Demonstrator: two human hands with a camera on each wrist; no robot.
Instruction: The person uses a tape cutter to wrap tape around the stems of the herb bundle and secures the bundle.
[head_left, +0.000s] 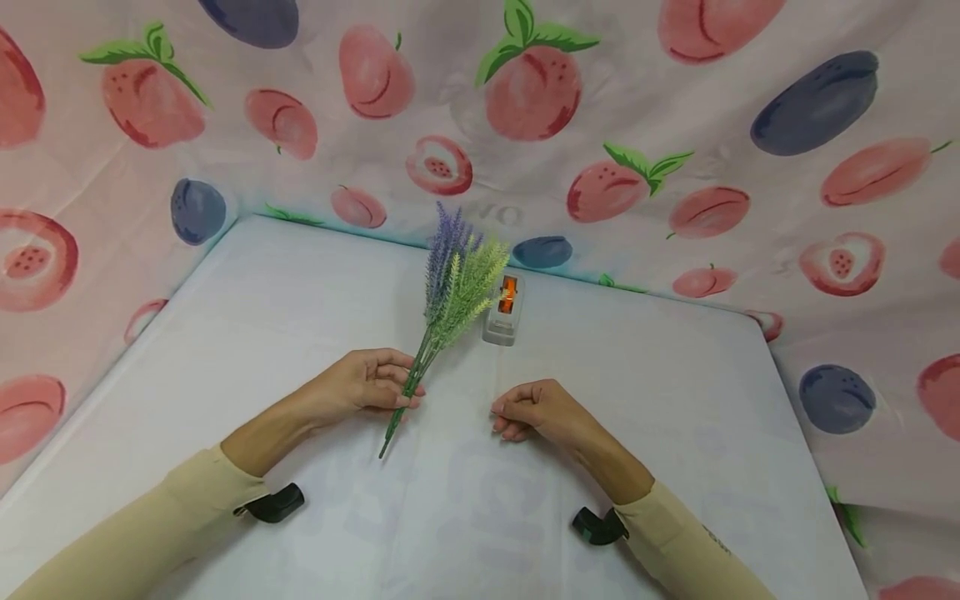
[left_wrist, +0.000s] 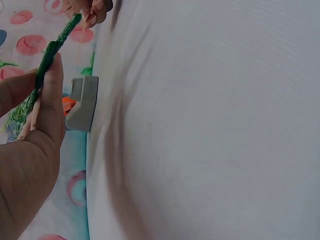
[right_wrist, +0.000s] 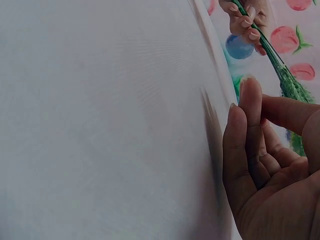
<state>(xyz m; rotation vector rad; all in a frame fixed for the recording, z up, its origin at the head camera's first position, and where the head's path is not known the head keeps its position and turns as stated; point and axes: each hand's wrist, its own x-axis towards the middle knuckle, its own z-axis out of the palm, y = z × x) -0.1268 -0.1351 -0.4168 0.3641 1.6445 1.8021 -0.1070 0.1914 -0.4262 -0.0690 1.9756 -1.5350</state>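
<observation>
In the head view my left hand point(head_left: 367, 385) grips a bunch of artificial lavender point(head_left: 450, 292) by its green stems. The purple and yellow-green flower heads point up and away, and the stem ends hang below the fingers. The left wrist view shows thumb and fingers pinching the stems point(left_wrist: 50, 57). To the right, my right hand point(head_left: 536, 410) is held apart from the bunch, its thumb and fingertips brought together. A thin, pale orange strip of tape point(left_wrist: 81, 37) hangs faintly from those fingertips in the left wrist view. In the right wrist view the strip hardly shows.
A grey tape dispenser point(head_left: 501, 329) with an orange roll point(head_left: 507, 295) stands behind the hands, close to the flower heads. The white-covered table point(head_left: 637, 358) meets a fruit-print cloth point(head_left: 300, 175) at the back and sides. Each sleeve carries a black wrist camera point(head_left: 276, 503).
</observation>
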